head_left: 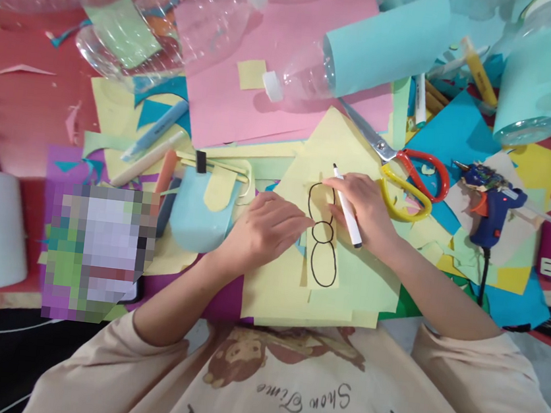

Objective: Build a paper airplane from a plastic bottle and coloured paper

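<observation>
A narrow pale yellow paper strip (312,264) lies over larger pale yellow and light green sheets in front of me. Drawn on it in black is a bow shape: two long loops with a small circle between. My left hand (269,227) has its fingers bunched together, with the fingertips at the strip's left edge by the circle; its thumb is mostly hidden. In my right hand (362,206) is a white marker (347,208), its bare black tip pointing away from me. The right fingers also touch the strip near the upper loop.
Red-and-yellow-handled scissors (390,156) lie open beyond my right hand. A blue glue gun (494,211) rests at right. Across the back are a bottle wrapped in blue paper (388,44), clear plastic bottles (200,32) and pink paper (207,106). A light blue paper pocket (199,218) sits left.
</observation>
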`<state>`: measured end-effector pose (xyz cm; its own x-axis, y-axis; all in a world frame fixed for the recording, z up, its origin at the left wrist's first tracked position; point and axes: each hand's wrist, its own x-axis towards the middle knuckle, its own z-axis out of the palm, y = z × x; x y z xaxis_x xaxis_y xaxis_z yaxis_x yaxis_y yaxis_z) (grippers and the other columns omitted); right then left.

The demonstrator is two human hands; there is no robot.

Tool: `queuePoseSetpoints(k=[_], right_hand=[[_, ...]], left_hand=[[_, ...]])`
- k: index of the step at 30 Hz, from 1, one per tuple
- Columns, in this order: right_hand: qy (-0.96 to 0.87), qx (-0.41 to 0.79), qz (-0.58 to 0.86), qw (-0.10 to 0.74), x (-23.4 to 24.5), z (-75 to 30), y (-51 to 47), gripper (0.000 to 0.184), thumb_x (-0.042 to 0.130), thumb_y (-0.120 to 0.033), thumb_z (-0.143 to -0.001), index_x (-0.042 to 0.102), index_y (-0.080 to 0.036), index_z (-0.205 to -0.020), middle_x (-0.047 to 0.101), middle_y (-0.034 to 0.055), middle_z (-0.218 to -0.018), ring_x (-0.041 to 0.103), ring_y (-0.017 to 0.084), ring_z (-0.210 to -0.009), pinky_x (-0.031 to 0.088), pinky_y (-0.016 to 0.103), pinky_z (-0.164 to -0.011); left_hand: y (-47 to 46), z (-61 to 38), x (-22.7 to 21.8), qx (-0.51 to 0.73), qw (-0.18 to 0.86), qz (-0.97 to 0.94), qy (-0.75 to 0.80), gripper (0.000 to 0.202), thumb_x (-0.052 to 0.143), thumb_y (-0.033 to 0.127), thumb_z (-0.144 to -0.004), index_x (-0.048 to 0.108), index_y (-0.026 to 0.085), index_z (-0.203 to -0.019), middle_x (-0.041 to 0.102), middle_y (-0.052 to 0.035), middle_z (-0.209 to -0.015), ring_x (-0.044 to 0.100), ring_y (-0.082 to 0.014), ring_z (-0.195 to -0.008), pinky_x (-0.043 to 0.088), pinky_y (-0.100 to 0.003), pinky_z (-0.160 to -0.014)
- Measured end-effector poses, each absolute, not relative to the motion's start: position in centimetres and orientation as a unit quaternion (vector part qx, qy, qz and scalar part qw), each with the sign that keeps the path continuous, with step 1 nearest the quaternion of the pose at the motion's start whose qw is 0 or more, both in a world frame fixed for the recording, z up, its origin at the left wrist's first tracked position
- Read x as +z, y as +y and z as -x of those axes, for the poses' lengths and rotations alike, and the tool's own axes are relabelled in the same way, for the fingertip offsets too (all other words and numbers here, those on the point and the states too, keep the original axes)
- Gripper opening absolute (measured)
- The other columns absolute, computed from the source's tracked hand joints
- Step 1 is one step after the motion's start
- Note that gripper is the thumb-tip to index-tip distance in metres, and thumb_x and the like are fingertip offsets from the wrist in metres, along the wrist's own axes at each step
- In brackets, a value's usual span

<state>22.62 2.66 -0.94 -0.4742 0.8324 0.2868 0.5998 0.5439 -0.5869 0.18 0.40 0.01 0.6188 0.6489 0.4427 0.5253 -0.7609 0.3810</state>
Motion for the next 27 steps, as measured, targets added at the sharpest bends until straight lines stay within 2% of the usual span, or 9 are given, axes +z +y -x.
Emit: queuePoseSetpoints(k=[2,7,12,16,20,24,27], right_hand=[[-0.829,0.207,0.433,0.286,-0.94,-22.57,2.72,0.021,0.052,-0.023,-0.093,0.055,-0.025,-0.114,0.065,0.0054,-0.094,0.058,0.023,-0.093,0.046,0.037,-0.082],[-0.827,0.218,0.43,0.289,-0.95,-22.48,2.96,0.013,0.047,-0.018,-0.095,0.057,-0.024,-0.102,0.065,0.0021,-0.081,0.057,0.02,-0.081,0.044,0.032,-0.075],[-0.837,0.168,0.451,0.26,-0.61,-22.51,2.63,0.019,0.057,-0.026,-0.089,0.055,-0.024,-0.107,0.067,0.0053,-0.095,0.055,0.025,-0.09,0.041,0.037,-0.08],[-0.842,0.162,0.464,0.221,-0.32,-22.45,2.26,0.019,0.061,-0.027,-0.086,0.058,-0.024,-0.105,0.068,0.006,-0.092,0.053,0.027,-0.092,0.039,0.039,-0.079],[-0.825,0.212,0.465,0.241,-0.56,-22.34,2.42,0.014,0.056,-0.022,-0.089,0.056,-0.023,-0.103,0.065,0.0037,-0.086,0.054,0.024,-0.089,0.041,0.036,-0.079],[-0.822,0.246,0.449,0.251,-0.76,-22.36,2.77,0.015,0.043,-0.017,-0.094,0.055,-0.023,-0.1,0.061,0.0021,-0.079,0.055,0.02,-0.078,0.043,0.032,-0.075],[-0.832,0.225,0.441,0.25,-0.48,-22.36,2.75,0.014,0.049,-0.021,-0.092,0.054,-0.021,-0.105,0.064,0.0053,-0.087,0.056,0.022,-0.081,0.044,0.034,-0.075]], left_hand=[[0.5,-0.11,0.08,0.299,0.109,-0.886,0.337,0.011,0.056,0.011,-0.089,0.063,0.018,-0.095,0.072,-0.0024,-0.081,0.067,-0.0157,-0.076,0.048,-0.031,-0.073],[0.5,-0.06,0.17,0.292,0.126,-0.882,0.348,0.018,0.048,0.009,-0.091,0.062,0.018,-0.099,0.069,-0.0036,-0.082,0.063,-0.0149,-0.074,0.049,-0.028,-0.069],[0.32,-0.11,0.01,0.287,0.179,-0.873,0.352,0.025,0.041,0.009,-0.093,0.062,0.017,-0.105,0.063,-0.0053,-0.083,0.061,-0.0152,-0.077,0.049,-0.027,-0.066],[0.24,-0.24,-0.13,0.287,0.213,-0.858,0.37,0.026,0.038,0.013,-0.096,0.062,0.018,-0.106,0.064,-0.0044,-0.081,0.059,-0.0143,-0.071,0.049,-0.026,-0.066],[0.27,-0.6,-0.32,0.282,0.241,-0.831,0.415,0.021,0.045,0.022,-0.096,0.062,0.018,-0.106,0.058,0.001,-0.069,0.055,-0.011,-0.062,0.047,-0.023,-0.064],[0.37,-0.87,-0.41,0.293,0.281,-0.804,0.434,0.019,0.052,0.023,-0.092,0.063,0.017,-0.106,0.055,0.0026,-0.067,0.052,-0.0091,-0.059,0.046,-0.021,-0.061],[0.43,-0.92,0.22,0.297,0.297,-0.789,0.448,0.017,0.052,0.021,-0.091,0.065,0.018,-0.102,0.059,0.0019,-0.071,0.055,-0.0087,-0.063,0.047,-0.02,-0.064]])
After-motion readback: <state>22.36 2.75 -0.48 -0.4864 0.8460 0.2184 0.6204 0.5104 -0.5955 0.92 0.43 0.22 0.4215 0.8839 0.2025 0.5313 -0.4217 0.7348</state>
